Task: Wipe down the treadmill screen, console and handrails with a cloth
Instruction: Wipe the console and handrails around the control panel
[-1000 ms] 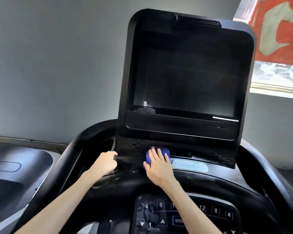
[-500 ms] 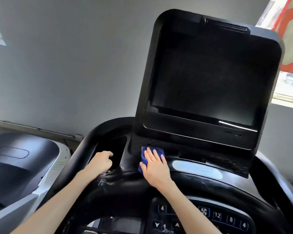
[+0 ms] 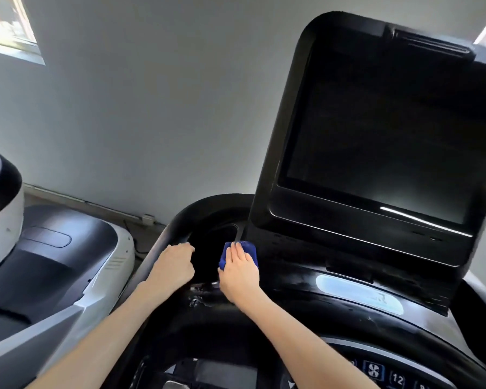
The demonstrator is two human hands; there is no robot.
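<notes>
The black treadmill screen [image 3: 376, 141] stands upright at the right, dark and switched off. Below it the glossy black console [image 3: 306, 299] curves toward me, with a keypad [image 3: 390, 374] at the bottom edge. My right hand [image 3: 237, 273] lies flat on a folded blue cloth [image 3: 250, 249], pressing it against the console at the screen housing's lower left corner. My left hand [image 3: 173, 266] is curled over the inner edge of the black left handrail [image 3: 163, 242], beside a dark recess.
A second machine with a grey and white shroud [image 3: 54, 265] stands at the left. The grey wall [image 3: 152, 108] rises behind, with a cable along its base and a window [image 3: 9, 23] at the top left.
My right hand has slid the cloth leftward along the console to the housing's corner. My left hand has shifted left onto the handrail edge. My view has swung left.
</notes>
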